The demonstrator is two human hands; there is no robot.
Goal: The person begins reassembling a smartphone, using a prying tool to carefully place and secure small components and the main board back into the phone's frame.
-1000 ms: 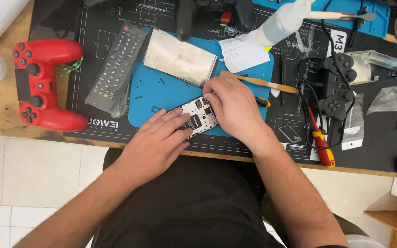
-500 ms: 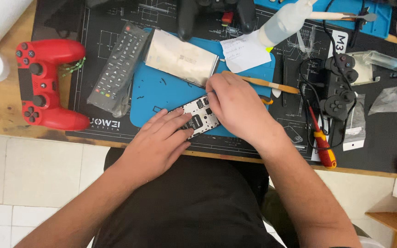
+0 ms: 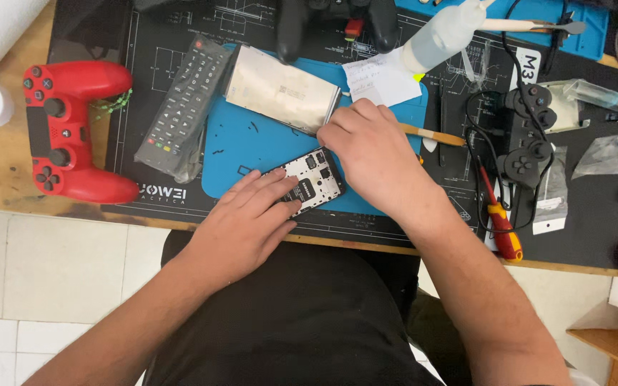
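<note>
An opened phone [image 3: 307, 184], its back off and inner parts showing, lies on the blue work mat [image 3: 252, 139]. My left hand [image 3: 250, 218] rests flat on the phone's lower end, fingers spread. My right hand [image 3: 373, 159] curls over the phone's upper right corner, fingertips pressed together near its edge. What the fingertips pinch is hidden. A silver metal plate [image 3: 282, 88] lies just above the phone on the mat.
A red game controller [image 3: 66, 132] sits at the left beside a grey remote [image 3: 184, 107]. A black controller [image 3: 527, 136] with cable, a red-handled screwdriver [image 3: 498, 218], a white squeeze bottle [image 3: 441, 36] and a wooden stick [image 3: 430, 134] lie to the right on the black mat.
My right hand has shifted slightly up and to the right, uncovering more of the phone. My left hand stays on the phone's lower end.
</note>
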